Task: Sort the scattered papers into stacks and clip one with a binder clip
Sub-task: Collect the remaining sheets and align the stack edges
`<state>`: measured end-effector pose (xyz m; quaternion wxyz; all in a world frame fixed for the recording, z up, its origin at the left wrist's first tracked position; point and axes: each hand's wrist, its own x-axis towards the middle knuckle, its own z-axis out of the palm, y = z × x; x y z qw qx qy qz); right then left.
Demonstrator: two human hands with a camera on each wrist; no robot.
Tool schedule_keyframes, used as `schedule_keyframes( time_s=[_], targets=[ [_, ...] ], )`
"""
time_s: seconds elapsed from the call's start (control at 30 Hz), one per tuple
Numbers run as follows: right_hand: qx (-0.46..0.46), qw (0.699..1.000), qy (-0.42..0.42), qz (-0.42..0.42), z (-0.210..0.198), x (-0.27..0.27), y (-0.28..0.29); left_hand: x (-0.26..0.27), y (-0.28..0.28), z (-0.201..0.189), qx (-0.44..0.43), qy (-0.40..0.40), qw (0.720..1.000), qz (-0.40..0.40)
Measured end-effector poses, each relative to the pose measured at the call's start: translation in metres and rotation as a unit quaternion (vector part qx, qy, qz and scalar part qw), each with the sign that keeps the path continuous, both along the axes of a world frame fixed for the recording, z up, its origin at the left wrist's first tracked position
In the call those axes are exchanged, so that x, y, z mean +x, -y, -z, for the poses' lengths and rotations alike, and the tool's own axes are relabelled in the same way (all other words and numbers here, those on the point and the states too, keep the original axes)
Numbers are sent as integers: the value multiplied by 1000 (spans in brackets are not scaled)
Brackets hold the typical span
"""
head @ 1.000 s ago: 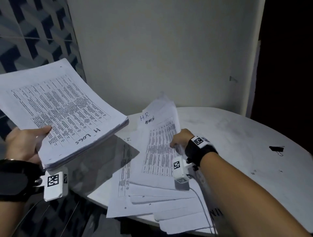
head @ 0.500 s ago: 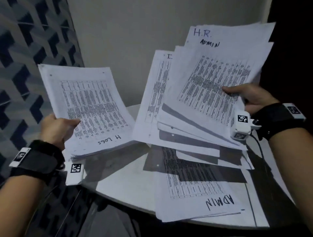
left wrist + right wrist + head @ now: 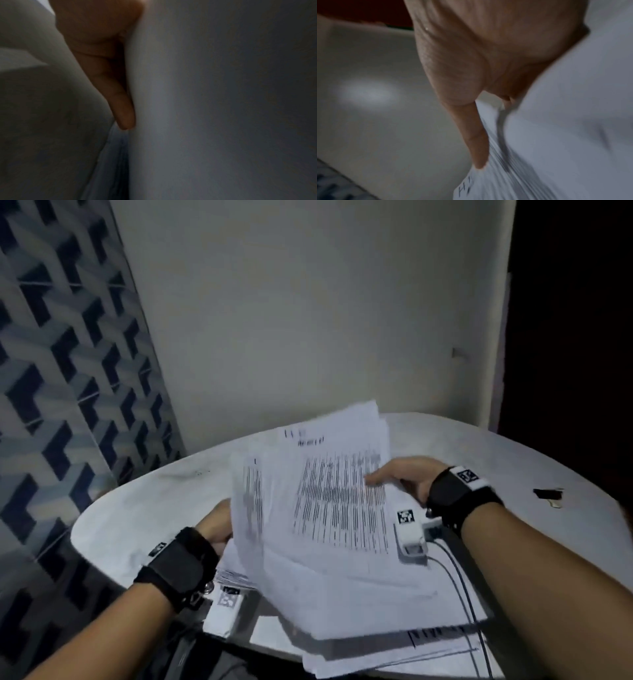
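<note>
The right hand (image 3: 407,479) pinches a fanned bundle of printed papers (image 3: 329,501), thumb on top. The left hand (image 3: 215,525) grips the bundle's left edge, mostly hidden behind it. More sheets (image 3: 394,648) lie underneath on the white table (image 3: 137,508). A black binder clip (image 3: 547,494) sits far right.

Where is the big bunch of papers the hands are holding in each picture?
Head: the bunch of papers sits in the middle, over the table, between the left hand and right hand.
Left wrist: pale sheets fill the right side, beside a finger.
Right wrist: sheets fill the lower right.
Shared landmark: the blurred handwritten heading on the top page, in the head and right wrist views.
</note>
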<state>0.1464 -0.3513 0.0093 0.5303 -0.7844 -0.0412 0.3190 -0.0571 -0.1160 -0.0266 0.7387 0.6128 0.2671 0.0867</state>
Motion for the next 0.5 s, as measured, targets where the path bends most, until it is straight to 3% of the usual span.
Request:
schedule_keyframes(
  time_s=[0.1,0.17,0.3,0.4,0.5],
  targets=[
    [-57,998,-34,-5,20,-7,12,3,-19,20,-76,-72,993,56],
    [-60,997,-1,58,35,4,17,6,-26,24,-129,-65,988,49],
    [-26,993,44,103,58,23,13,6,-38,27,-218,-35,975,9],
    [-13,994,43,104,60,24,6,2,-42,25,-197,-55,978,28],
    [-54,995,64,52,55,16,-3,4,-42,28,-96,-101,990,30]
  ],
)
